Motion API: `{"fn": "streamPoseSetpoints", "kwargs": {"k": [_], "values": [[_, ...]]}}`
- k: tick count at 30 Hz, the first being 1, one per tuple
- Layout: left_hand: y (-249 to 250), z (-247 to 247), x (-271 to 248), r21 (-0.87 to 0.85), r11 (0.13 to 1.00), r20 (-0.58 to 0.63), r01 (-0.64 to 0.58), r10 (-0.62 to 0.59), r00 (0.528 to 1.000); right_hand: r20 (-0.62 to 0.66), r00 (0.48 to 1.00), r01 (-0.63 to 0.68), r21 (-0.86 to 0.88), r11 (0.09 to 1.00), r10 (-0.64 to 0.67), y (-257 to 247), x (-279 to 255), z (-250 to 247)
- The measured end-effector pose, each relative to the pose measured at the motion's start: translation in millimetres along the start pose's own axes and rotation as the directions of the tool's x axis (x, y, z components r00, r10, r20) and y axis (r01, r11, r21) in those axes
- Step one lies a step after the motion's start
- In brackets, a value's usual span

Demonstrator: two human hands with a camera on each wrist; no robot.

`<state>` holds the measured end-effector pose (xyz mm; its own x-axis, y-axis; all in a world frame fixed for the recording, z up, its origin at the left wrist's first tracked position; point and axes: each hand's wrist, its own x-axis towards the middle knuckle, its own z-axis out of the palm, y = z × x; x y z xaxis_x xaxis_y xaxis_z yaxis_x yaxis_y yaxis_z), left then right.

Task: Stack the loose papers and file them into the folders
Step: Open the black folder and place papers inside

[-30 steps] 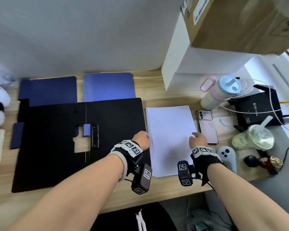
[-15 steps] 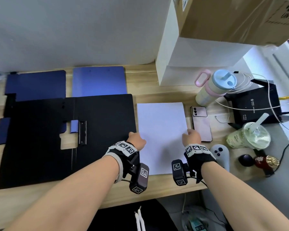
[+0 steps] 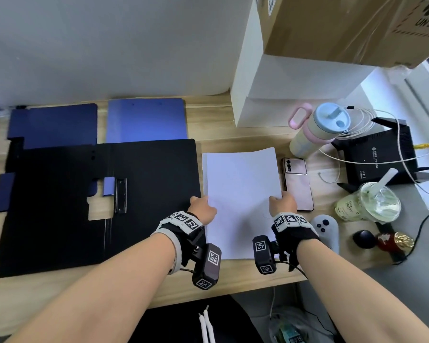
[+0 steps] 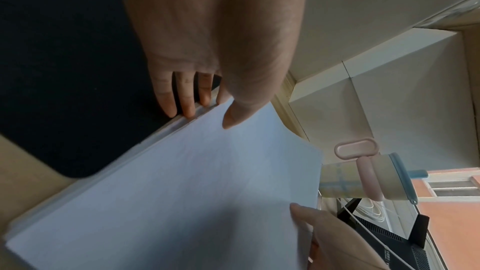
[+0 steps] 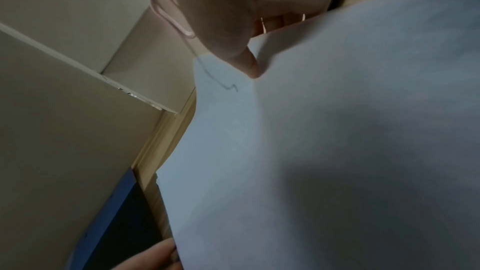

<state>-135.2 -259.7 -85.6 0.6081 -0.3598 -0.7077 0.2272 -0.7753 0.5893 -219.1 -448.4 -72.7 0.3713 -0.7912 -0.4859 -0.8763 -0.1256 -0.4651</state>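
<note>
A stack of white papers (image 3: pixel 240 184) lies on the wooden desk, right of an open black folder (image 3: pixel 60 206) with a metal clip (image 3: pixel 121 195). My left hand (image 3: pixel 202 206) holds the stack's left edge, thumb on top (image 4: pixel 233 118) and fingers (image 4: pixel 187 102) against its side. My right hand (image 3: pixel 281 203) pinches the right edge, thumb on the top sheet (image 5: pixel 249 65) and fingers under it. The stack's right side looks slightly raised. Two blue folders (image 3: pixel 52 125) (image 3: pixel 146 120) lie behind the black one.
A phone (image 3: pixel 298 184) lies close against the stack's right edge. Further right are a pastel tumbler (image 3: pixel 317 132), an iced drink cup (image 3: pixel 368 203), a black router (image 3: pixel 379 157) with cables, and a grey controller (image 3: pixel 326 229). A white box (image 3: pixel 282 95) and cardboard box (image 3: pixel 344 28) stand behind.
Both hands have stayed at the stack's sides. The far right corner of the papers now sits a little higher than before. The head view has shifted slightly.
</note>
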Motion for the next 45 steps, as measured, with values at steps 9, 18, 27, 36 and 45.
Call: {"fn": "streamPoseSetpoints", "kwargs": {"k": [9,18,27,36,45], "values": [[8,6,-1,-0.312,0.949,0.014,-0.035,0.042,0.999,0.011,0.999,-0.051,-0.042,0.998,0.052,-4,3,-8],[15,19,3,-0.077,0.996,-0.049,-0.041,0.037,0.998,-0.005,0.999,-0.045,-0.017,0.999,0.045,2,6,-12],[9,18,8,-0.112,0.992,-0.034,-0.052,0.049,0.998,0.060,0.997,0.040,0.099,0.994,-0.046,2,1,-18],[12,4,-2,-0.235,0.969,-0.136,-0.073,0.042,0.990,-0.058,0.979,0.204,0.262,0.943,-0.195,2,3,-35],[33,-66,-29,-0.682,0.711,-0.001,-0.169,0.230,0.973,-0.055,0.907,0.356,0.630,0.690,-0.417,-69,-30,-55]]}}
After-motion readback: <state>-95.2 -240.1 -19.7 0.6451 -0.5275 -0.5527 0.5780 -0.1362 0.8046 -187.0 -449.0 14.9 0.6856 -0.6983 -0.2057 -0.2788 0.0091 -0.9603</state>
